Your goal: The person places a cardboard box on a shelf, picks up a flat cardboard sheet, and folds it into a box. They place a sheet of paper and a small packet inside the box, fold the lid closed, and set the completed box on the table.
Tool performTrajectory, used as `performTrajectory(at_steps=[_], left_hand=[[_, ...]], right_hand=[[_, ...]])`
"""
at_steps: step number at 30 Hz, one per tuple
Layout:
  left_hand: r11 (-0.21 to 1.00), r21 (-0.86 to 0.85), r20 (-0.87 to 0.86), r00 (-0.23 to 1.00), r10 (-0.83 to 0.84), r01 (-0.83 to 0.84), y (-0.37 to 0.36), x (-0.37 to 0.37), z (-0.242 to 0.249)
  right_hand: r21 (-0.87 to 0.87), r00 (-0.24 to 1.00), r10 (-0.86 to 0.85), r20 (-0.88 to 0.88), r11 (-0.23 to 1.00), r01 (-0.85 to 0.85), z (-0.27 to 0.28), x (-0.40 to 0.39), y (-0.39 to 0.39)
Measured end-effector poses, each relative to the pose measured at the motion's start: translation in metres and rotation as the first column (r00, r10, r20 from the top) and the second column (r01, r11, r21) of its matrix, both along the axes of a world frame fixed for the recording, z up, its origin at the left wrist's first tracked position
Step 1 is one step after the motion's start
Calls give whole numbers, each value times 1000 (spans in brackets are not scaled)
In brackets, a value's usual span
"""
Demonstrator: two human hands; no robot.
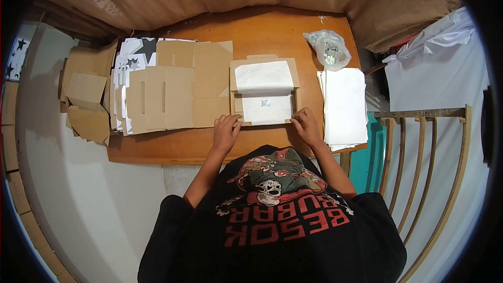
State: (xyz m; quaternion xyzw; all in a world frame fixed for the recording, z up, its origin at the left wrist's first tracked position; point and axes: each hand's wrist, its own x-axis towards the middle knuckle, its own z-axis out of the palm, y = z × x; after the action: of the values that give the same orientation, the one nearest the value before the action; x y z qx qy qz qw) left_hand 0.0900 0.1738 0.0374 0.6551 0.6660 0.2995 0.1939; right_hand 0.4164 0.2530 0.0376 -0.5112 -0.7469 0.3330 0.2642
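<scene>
An open cardboard box [298,76] stands on the wooden table in front of me, its lid raised at the back. White paper [263,77] lines the lid and the bottom, and a small printed packet [266,103] lies on the bottom sheet. My left hand [228,128] is at the box's front left corner, fingers curled and pressed on its edge. At the front right corner, my right hand [305,124] pinches the cardboard edge between thumb and fingers.
Flat cardboard pieces [179,91] lie left of the box, over star-printed sheets [146,51]. To the right are a stack of white paper [345,107] and a clear plastic bag [330,50] with small packets. Folded cardboard [86,89] sits beyond the table's left edge; a wooden rack [437,167] stands right.
</scene>
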Motion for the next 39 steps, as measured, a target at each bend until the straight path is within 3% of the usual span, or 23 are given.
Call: performTrajectory(at_steps=[3,9,19,21,22,24,25,27,28,30,31,33,34,36,39], left_hand=[[990,132,-42,998,-39,44,4,1,1],[969,110,-41,975,-217,220,-4,4,8],[975,79,-58,977,-206,210,-5,2,-1],[956,261,-41,991,-127,133,-1,2,11],[955,262,-41,991,-128,135,1,0,10],[989,144,43,999,19,-25,4,-9,4],[989,145,42,999,19,-25,6,-14,1],[989,5,108,984,145,-146,11,-20,-2],[989,5,108,984,144,-146,14,-22,-3],[961,-221,328,915,233,-166,19,-24,-3],[962,-218,328,916,232,-166,19,-25,-2],[953,-285,277,944,180,-98,21,-28,-2],[956,-279,277,945,176,-97,26,-29,-5],[960,-253,349,914,205,-119,33,-30,-26],[942,-307,416,872,258,-132,61,-42,-47]], right_hand=[[44,999,39,23,998,-40,0,0,3],[133,977,158,142,975,-177,3,9,-7],[131,976,129,177,980,-153,-1,6,-12],[203,990,122,74,970,-134,4,6,-12],[204,990,120,74,970,-133,7,6,-11],[171,998,15,-63,985,-4,10,5,-8],[171,998,15,-64,985,-4,8,6,-7],[-58,971,-195,-135,980,189,5,8,-2],[-58,971,-195,-135,980,189,3,9,1],[-174,947,-274,-170,954,245,-1,9,7],[-172,946,-274,-171,954,245,-10,11,8],[-333,921,-251,-298,932,147,-34,16,14],[-326,920,-251,-301,934,148,-36,18,18],[-488,914,-346,-214,848,207,-28,17,27],[-399,848,-424,-316,871,287,-53,13,59]])
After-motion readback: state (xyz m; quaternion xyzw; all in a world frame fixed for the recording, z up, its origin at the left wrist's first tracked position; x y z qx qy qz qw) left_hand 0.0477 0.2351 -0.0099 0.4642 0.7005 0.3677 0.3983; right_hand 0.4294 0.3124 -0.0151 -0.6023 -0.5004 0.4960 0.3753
